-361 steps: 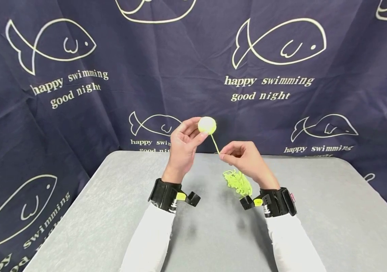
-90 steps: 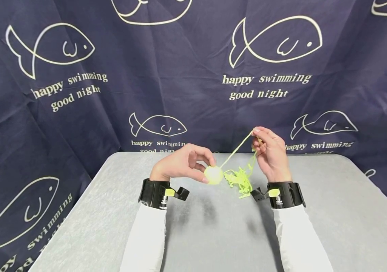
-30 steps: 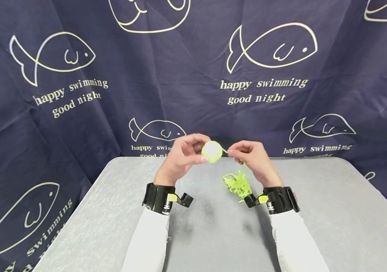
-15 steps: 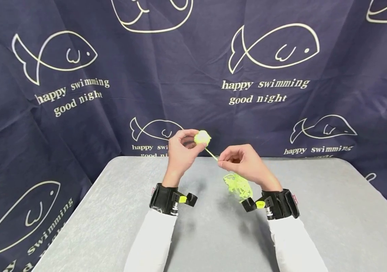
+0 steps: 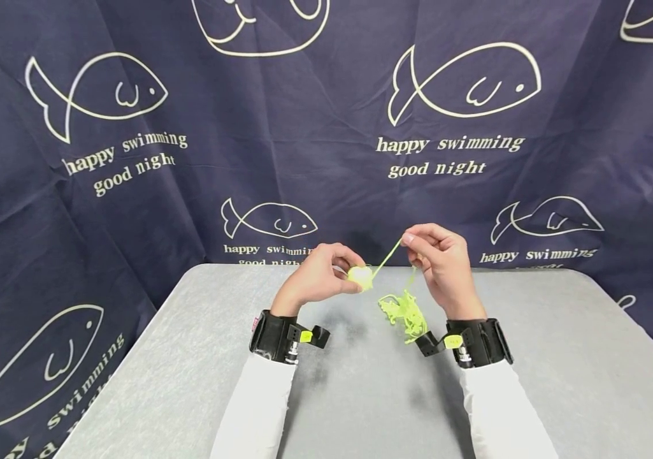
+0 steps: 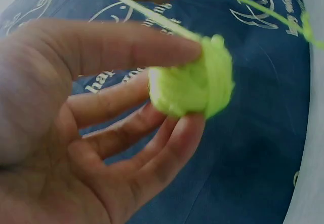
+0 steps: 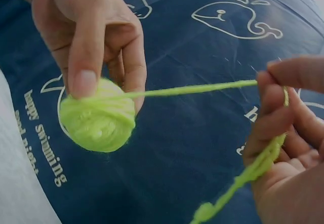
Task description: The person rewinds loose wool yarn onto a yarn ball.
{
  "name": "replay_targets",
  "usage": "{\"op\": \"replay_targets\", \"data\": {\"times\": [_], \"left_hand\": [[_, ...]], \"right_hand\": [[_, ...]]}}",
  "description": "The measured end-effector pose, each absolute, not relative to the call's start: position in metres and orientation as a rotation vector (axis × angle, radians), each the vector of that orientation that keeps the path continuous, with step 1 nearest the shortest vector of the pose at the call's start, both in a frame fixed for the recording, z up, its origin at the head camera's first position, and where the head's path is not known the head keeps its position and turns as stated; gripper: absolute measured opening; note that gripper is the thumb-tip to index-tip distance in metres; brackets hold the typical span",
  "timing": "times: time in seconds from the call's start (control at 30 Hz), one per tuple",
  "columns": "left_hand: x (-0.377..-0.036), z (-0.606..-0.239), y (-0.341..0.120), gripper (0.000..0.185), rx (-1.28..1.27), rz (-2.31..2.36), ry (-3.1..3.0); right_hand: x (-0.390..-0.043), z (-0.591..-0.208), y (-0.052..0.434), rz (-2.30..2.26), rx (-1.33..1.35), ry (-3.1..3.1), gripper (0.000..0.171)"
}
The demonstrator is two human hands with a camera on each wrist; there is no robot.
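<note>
Navy fish-print backdrop (image 5: 315, 127) behind, grey table (image 5: 561, 382) below. Left hand (image 5: 317, 280) at centre frame, fingers and thumb clamped round a small lime yarn ball (image 5: 360, 275), held above the far part of the table. Right hand (image 5: 443, 264) up and to the right, pinching the taut yarn strand (image 5: 386, 258) between thumb and forefinger. Loose yarn tangle (image 5: 403, 312) lying on the table just below that hand, feeding upward. Best kept: light, even tension on the strand, ball turned a little between wraps, slack fed without snagging. Open tabletop toward lower left and right of frame; far edge close behind the hands.
</note>
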State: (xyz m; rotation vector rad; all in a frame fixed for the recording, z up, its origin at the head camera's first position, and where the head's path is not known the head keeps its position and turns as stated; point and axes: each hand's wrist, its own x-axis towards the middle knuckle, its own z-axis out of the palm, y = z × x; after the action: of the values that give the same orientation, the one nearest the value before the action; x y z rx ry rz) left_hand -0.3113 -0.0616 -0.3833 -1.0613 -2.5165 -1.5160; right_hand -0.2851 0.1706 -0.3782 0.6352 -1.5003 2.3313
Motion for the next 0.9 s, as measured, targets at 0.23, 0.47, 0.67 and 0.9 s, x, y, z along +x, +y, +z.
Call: {"op": "replay_targets", "data": {"times": [0.23, 0.47, 0.67, 0.9], "left_hand": [[-0.310, -0.382, -0.066, 0.035, -1.477, -1.783, -2.426], [-0.307, -0.380, -0.069, 0.036, -1.696, -2.250, -2.035], [-0.307, -0.379, -0.067, 0.039, -1.538, -2.478, -1.664], [-0.310, -0.375, -0.060, 0.037, -1.126, -2.592, -1.453]], "right_hand": [[-0.289, -0.381, 0.175, 2.430, 0.393, -1.415, 0.020], [-0.293, -0.390, 0.179, 2.272, 0.404, -1.820, 0.004], [-0.296, -0.396, 0.175, 2.083, 0.541, -2.126, 0.004], [-0.296, -0.393, 0.170, 1.889, 0.648, -2.341, 0.017]]}}
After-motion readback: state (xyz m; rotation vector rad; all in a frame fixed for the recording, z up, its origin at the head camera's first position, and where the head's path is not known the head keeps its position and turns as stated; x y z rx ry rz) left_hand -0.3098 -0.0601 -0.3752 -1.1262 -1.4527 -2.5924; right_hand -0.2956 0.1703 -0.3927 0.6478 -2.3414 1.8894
